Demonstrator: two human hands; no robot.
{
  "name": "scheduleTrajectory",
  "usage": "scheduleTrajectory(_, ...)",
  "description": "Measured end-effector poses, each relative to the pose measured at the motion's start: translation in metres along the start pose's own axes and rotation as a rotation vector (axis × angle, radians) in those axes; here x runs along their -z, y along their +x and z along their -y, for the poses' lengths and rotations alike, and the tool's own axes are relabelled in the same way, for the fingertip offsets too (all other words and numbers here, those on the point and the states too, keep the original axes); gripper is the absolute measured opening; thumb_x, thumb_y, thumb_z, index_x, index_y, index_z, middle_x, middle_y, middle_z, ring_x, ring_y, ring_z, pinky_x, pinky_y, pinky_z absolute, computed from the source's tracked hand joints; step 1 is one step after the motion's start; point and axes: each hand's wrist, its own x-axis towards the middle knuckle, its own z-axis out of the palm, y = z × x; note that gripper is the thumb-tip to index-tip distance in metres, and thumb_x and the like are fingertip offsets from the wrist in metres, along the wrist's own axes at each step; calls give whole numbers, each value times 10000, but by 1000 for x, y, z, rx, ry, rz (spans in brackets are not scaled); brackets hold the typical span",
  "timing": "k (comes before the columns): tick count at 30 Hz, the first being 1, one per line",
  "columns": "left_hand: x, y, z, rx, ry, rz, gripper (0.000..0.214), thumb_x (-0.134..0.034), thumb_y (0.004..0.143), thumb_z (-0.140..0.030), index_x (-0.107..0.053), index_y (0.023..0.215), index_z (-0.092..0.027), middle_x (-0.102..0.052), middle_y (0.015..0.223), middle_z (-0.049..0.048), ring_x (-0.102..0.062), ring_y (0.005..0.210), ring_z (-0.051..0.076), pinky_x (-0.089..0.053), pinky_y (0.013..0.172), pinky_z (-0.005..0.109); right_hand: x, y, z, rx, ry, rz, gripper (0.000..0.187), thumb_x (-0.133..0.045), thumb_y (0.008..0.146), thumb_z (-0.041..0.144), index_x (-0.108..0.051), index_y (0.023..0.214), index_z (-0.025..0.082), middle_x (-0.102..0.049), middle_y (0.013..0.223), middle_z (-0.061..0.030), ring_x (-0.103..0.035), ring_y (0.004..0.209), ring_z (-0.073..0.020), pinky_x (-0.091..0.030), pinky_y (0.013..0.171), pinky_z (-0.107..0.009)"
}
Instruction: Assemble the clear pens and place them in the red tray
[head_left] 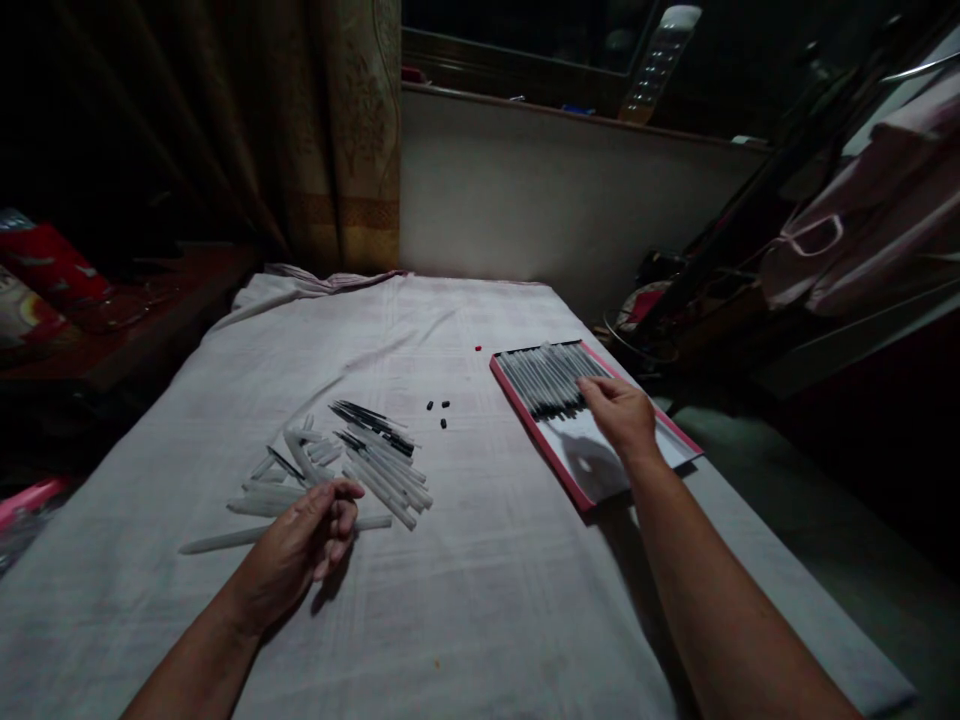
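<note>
My right hand (621,412) is above the right end of a row of clear pens (544,380) with black parts, lying in a shallow pink-edged box (541,455). Its thumb and fingertips are pinched together; whatever is between them is hidden. Over the near edge of a loose pile hangs my left hand (311,530), fingers loosely curled and apart, with nothing visible in it. That pile has translucent pen barrels (386,480), dark-tipped refills (371,420) and whitish tubes (266,497). Three small black plugs (443,424) lie between pile and box.
A small red piece (478,348) is on the white cloth (450,600) beyond the plugs. The box sits near the table's right edge. A curtain (360,130) hangs behind, and a plastic bottle (660,65) stands on the sill. At left is a dark red table (150,330).
</note>
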Motion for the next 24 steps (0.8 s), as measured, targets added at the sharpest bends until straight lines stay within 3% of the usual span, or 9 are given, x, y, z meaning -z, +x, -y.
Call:
scheduleTrajectory(3, -3, -2, 0, 3, -21, 4, 500, -812, 672, -582, -645, 915, -177, -554, 594, -48, -451, 399, 56, -327, 318, 141, 7, 47, -23, -184, -340, -61, 361, -579, 836, 383, -801, 1035, 180, -774, 992, -138, -692, 954, -315, -484, 736, -339)
scheduleTrajectory(8, -3, -3, 1, 17, -64, -18, 466, -848, 657, -526, -655, 895, -175, -562, 595, -42, -466, 420, 65, -370, 350, 161, -11, 82, -46, -187, -536, -17, 391, -527, 868, 384, -791, 1091, 199, -766, 1042, -161, -701, 938, -288, -468, 693, -314)
scheduleTrajectory(15, 1, 2, 3, 40, -100, -33, 447, -868, 644, -490, -657, 888, -182, -560, 600, -43, -486, 437, 72, -384, 360, 166, -31, 92, -54, -209, -575, 26, 361, -550, 859, 372, -799, 1063, 208, -768, 987, -165, -702, 910, -263, -480, 702, -304)
scheduleTrajectory(24, -3, 1, 0, 24, -106, 1, 460, -875, 627, -512, -669, 867, -178, -575, 600, -48, -504, 437, 61, -405, 364, 153, -21, 84, -41, -158, -602, 63, 373, -513, 898, 326, -773, 1128, 190, -746, 1076, -165, -684, 993, -287, -478, 758, -325)
